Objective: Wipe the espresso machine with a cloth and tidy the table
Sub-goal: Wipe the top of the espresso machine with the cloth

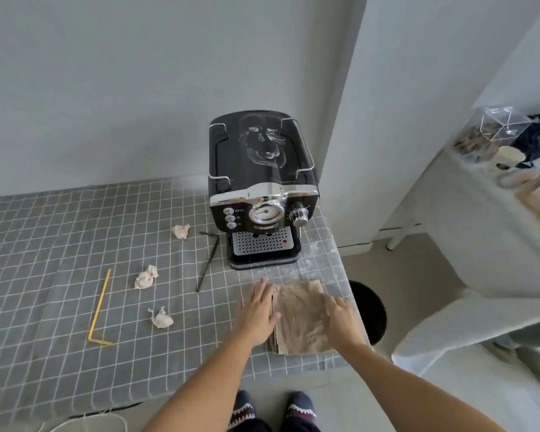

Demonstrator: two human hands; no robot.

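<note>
Both your hands lay flat with fingers straight on the folded tan cloth [300,319], left hand [258,310] on its left edge, right hand [340,316] on its right side, gripping nothing. It sat on the checked tablecloth [75,244] before the black espresso machine [262,188], whose nameplate was unreadable.

My patterned slippers [272,410] at the bottom edge; a dark round bin [370,313] on the floor right of the worktop; a clear plastic container [493,127] on the white shelf [468,194] beyond.

Head view, steeply downward over table [75,244]
</note>
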